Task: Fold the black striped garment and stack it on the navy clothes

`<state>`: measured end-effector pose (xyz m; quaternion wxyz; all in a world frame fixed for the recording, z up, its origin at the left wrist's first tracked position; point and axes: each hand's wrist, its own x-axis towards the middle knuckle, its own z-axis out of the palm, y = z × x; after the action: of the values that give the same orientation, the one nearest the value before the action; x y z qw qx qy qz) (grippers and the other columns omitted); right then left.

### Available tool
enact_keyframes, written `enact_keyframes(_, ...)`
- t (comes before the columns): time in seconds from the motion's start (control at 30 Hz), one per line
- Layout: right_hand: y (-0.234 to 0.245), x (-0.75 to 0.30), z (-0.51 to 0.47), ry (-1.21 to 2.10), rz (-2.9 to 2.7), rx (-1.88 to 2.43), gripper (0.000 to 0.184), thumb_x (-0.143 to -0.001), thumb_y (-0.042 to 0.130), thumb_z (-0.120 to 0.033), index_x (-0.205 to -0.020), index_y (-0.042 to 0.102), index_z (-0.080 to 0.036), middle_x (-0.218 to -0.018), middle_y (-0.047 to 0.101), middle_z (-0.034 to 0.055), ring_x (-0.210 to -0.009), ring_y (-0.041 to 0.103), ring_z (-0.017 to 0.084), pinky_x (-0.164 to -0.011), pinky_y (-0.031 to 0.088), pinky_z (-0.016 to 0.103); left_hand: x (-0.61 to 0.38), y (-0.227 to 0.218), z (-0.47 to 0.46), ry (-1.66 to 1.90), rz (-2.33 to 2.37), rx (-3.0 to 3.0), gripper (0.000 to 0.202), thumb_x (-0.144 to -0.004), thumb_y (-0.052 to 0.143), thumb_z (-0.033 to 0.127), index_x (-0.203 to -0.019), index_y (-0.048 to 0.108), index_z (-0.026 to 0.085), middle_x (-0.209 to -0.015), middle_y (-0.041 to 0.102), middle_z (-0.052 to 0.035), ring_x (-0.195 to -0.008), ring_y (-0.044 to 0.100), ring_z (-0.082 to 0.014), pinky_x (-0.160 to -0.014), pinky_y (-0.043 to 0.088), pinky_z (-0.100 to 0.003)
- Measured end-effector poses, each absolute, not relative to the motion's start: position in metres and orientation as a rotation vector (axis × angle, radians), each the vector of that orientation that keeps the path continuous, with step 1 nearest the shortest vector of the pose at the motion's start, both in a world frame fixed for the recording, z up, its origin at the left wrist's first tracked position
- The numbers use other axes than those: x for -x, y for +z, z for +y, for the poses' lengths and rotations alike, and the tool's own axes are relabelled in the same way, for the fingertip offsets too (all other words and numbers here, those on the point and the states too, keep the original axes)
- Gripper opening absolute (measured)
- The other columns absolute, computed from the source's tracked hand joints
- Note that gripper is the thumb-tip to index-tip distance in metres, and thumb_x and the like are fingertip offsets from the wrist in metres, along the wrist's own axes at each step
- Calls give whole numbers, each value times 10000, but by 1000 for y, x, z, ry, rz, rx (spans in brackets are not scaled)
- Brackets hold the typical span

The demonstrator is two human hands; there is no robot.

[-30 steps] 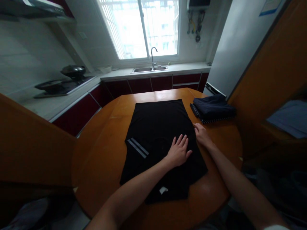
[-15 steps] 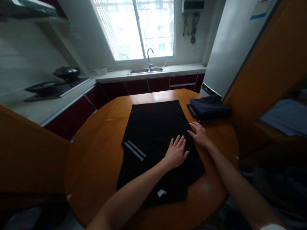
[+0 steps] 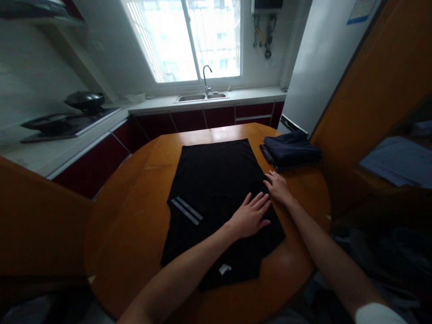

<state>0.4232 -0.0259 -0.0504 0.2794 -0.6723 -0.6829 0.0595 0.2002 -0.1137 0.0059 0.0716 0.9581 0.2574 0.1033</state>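
A black shirt (image 3: 212, 168) lies spread on the wooden table (image 3: 121, 211). Two grey stripes (image 3: 187, 210) mark its left side, and a small white label (image 3: 224, 269) shows near the edge closest to me. My left hand (image 3: 250, 217) rests flat on the cloth, right of the middle, fingers spread and pointing away. At the shirt's right edge is my right hand (image 3: 277, 186), its fingers stretched out and touching the border of the fabric. Neither hand grips anything that I can see.
Folded dark clothes (image 3: 292, 150) are stacked at the table's far right. Beyond the table run a counter with a sink (image 3: 200, 96) and a stove with a wok (image 3: 86, 101). A fridge (image 3: 313, 63) stands on the right.
My left hand has slid a little to the right across the shirt, closer to my right hand. The whole view has shifted slightly; the shirt lies as before.
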Motion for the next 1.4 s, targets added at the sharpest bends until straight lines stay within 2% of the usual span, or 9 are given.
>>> enact_keyframes(0.17, -49, -424, -26, 170, -1810, 1766, 395, -920, 556, -357, -1256, 672, -183, -1435, 559, 154, -1353, 479, 305, -1130, 339, 500, -198, 16, -134, 104, 359, -2827, 624, -985, 429, 594, -1551, 307, 361, -1630, 276, -6, -1525, 149, -299, -1197, 148, -604)
enact_keyframes(0.43, -47, -424, -27, 181, -1737, 1720, 364, -881, 599, -363, -1191, 700, -201, -1372, 615, 132, -1310, 522, 302, -1126, 359, 496, -201, 29, -167, -19, 320, -2766, 891, -958, 400, 665, -1602, 109, 122, -1635, 191, -144, -1523, 159, -292, -1217, 180, -538)
enact_keyframes(0.6, -32, -420, -27, 286, -1343, 1545, 440, -944, 449, -457, -1101, 712, -141, -1178, 705, 184, -1118, 643, 304, -1027, 468, 471, -200, 28, -168, -23, 274, -2780, 927, -950, 436, 650, -1602, 57, 111, -1645, 148, -141, -1528, 125, -289, -1226, 150, -533)
enact_keyframes(0.73, -9, -416, -44, 985, -1232, 1265, 612, -959, 336, -642, -1085, 700, -166, -1103, 736, 173, -941, 721, 286, -843, 569, 440, -199, 25, -166, -8, 246, -2770, 929, -949, 415, 662, -1601, 70, 96, -1648, 146, -137, -1532, 111, -288, -1224, 145, -543)
enact_keyframes(0.83, 4, -413, -59, 1597, -1356, 1054, 734, -968, 231, -690, -1156, 698, -156, -1185, 714, 189, -1030, 711, 312, -863, 567, 477, -201, 25, -167, -41, 253, -2768, 898, -959, 391, 642, -1595, 117, 70, -1648, 154, -142, -1534, 106, -289, -1218, 147, -548)
enact_keyframes(0.9, 5, -412, -63, 1751, -1403, 1052, 753, -973, 216, -691, -1202, 689, -151, -1219, 700, 197, -1103, 684, 324, -899, 553, 499, -202, 24, -168, -76, 260, -2781, 871, -960, 394, 607, -1595, 131, 73, -1652, 144, -133, -1535, 100, -285, -1219, 147, -531)
enact_keyframes(1.03, -5, -413, -55, 1689, -1291, 1067, 678, -993, 231, -643, -1220, 669, -177, -1287, 667, 192, -1187, 645, 315, -980, 519, 523, -205, 19, -170, -102, 271, -2823, 850, -946, 408, 545, -1594, 139, 66, -1658, 127, -116, -1536, 100, -276, -1214, 168, -518)
enact_keyframes(1.2, -17, -412, -44, 1583, -945, 968, 467, -979, 425, -560, -1097, 700, -201, -1225, 702, 163, -1181, 651, 286, -1068, 473, 485, -207, 17, -171, -182, 267, -2835, 852, -926, 418, 499, -1589, 139, 42, -1656, 126, -124, -1535, 105, -286, -1191, 208, -533)
enact_keyframes(1.4, -24, -422, -38, 1304, -782, 1003, 437, -992, 419, -497, -972, 751, -213, -1151, 735, 115, -1101, 678, 247, -950, 543, 406, -209, 17, -173, -180, 271, -2888, 839, -896, 443, 428, -1588, 159, 49, -1653, 138, -104, -1538, 87, -270, -1175, 240, -528)
